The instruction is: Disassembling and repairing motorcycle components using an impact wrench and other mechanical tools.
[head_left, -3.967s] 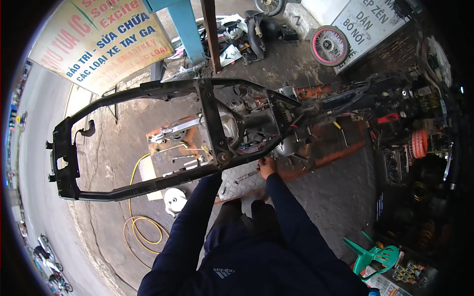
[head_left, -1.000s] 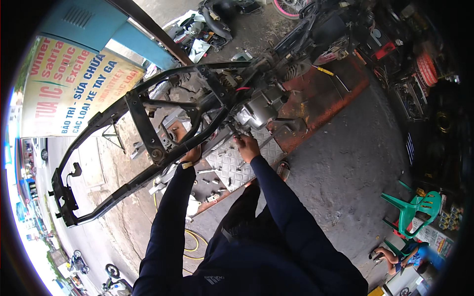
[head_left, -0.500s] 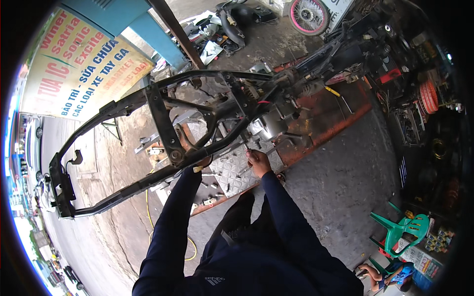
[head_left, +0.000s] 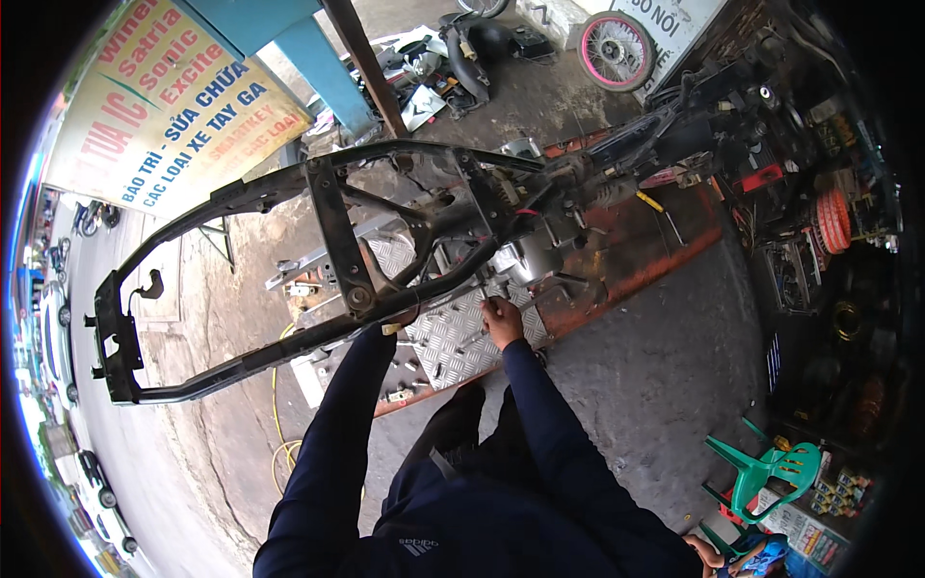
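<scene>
- Right hand [head_left: 502, 324]: fingers curled closed round a slim rod [head_left: 485, 287], just beside the silver engine casing [head_left: 530, 262].
- Left hand [head_left: 403, 316]: mostly hidden beneath the frame's near rail; cannot tell how open its fingers are or what they hold.
- Black motorcycle frame [head_left: 337, 236]: stretches above the patterned metal plate [head_left: 472, 364].
- Yellow-handled screwdriver [head_left: 651, 201]: on the rust-red platform [head_left: 626, 275].
- Pink-rimmed wheel [head_left: 617, 51]: farthest, against a signboard [head_left: 668, 29].
</scene>
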Demonstrator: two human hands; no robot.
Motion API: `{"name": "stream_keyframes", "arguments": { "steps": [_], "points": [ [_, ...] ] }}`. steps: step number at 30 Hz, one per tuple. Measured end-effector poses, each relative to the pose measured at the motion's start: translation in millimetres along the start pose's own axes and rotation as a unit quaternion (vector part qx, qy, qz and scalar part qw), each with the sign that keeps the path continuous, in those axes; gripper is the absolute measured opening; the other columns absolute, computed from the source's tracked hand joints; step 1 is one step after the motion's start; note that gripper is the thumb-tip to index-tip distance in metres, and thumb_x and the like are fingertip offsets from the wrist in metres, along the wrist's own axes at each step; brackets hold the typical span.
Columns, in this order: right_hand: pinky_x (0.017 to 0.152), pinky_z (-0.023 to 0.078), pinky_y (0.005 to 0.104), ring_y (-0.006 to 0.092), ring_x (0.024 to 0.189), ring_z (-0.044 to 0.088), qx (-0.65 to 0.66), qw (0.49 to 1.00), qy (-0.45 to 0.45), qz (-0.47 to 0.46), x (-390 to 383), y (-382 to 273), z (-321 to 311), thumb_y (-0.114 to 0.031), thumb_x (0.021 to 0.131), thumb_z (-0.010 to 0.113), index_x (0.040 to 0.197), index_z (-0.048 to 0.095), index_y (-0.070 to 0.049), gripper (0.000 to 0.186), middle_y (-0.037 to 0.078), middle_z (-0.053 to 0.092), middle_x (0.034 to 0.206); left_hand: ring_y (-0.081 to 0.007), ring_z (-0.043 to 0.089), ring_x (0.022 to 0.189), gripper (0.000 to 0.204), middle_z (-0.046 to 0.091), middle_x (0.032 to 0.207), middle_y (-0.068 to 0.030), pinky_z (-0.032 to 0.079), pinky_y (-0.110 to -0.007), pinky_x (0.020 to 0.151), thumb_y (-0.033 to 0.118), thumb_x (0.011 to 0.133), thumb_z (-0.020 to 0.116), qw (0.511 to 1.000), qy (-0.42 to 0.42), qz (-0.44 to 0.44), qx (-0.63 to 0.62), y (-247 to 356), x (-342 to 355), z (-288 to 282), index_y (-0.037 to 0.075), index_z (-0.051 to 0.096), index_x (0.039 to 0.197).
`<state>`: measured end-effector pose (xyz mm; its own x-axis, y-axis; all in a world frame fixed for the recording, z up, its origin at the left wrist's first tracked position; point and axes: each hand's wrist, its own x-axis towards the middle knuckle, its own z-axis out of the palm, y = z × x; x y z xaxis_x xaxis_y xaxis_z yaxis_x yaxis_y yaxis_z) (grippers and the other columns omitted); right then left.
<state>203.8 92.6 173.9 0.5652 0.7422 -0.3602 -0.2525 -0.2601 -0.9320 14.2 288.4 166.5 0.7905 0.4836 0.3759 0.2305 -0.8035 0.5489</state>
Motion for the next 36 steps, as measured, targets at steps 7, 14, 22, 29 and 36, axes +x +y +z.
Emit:
{"name": "stream_keyframes", "arguments": {
  "steps": [7,14,22,29,36],
  "points": [
    [0.054,0.041,0.0282,0.0135,0.056,0.05,0.097,0.988,-0.067,0.098,-75.6,-3.6,-20.6,-0.027,0.09,0.055,0.073,0.05,-0.005,0.028,0.002,0.046,0.06,-0.0235,0.058,0.097,0.048,0.062,0.107,-0.0125,0.044,-0.039,0.084,0.037,0.087,0.059,0.998,0.001,-0.038,-0.051,-4.2,-17.1,-5.8,0.011,0.05,0.126],
    [0.058,0.044,0.0278,0.014,0.062,0.052,0.156,0.968,-0.122,0.155,-97.5,3.0,-37.8,-0.026,0.091,0.056,0.081,0.052,-0.004,0.024,0.003,0.049,0.068,-0.0235,0.057,0.098,0.048,0.062,0.108,-0.0126,0.043,-0.039,0.085,0.037,0.087,0.059,0.992,-0.01,-0.055,-0.117,-1.5,-11.6,1.1,0.011,0.05,0.126],
    [0.06,0.047,0.0271,0.0136,0.065,0.057,0.058,0.981,-0.134,0.129,-128.0,18.5,-63.8,-0.025,0.09,0.059,0.093,0.057,-0.002,0.023,0.003,0.054,0.071,-0.0236,0.057,0.1,0.049,0.062,0.11,-0.0127,0.042,-0.039,0.086,0.037,0.086,0.06,0.977,-0.029,-0.074,-0.199,-0.1,-25.1,6.5,0.012,0.05,0.126],
    [0.061,0.046,0.0258,0.0115,0.065,0.057,0.028,0.985,-0.096,0.143,-167.8,18.4,-71.7,-0.024,0.09,0.059,0.092,0.059,-0.001,0.023,0.002,0.056,0.071,-0.0237,0.056,0.101,0.049,0.061,0.111,-0.0128,0.041,-0.039,0.087,0.038,0.086,0.06,0.958,-0.058,-0.086,-0.267,-1.0,-39.9,6.2,0.012,0.05,0.127],
    [0.06,0.044,0.0243,0.0096,0.063,0.056,-0.014,0.985,-0.082,0.152,-206.8,48.1,-85.6,-0.024,0.09,0.059,0.094,0.062,-0.001,0.024,0.002,0.058,0.067,-0.0237,0.055,0.103,0.05,0.061,0.112,-0.0129,0.041,-0.039,0.089,0.038,0.086,0.061,0.935,-0.088,-0.099,-0.328,-8.0,-52.5,1.0,0.012,0.05,0.127]
  ]
}}
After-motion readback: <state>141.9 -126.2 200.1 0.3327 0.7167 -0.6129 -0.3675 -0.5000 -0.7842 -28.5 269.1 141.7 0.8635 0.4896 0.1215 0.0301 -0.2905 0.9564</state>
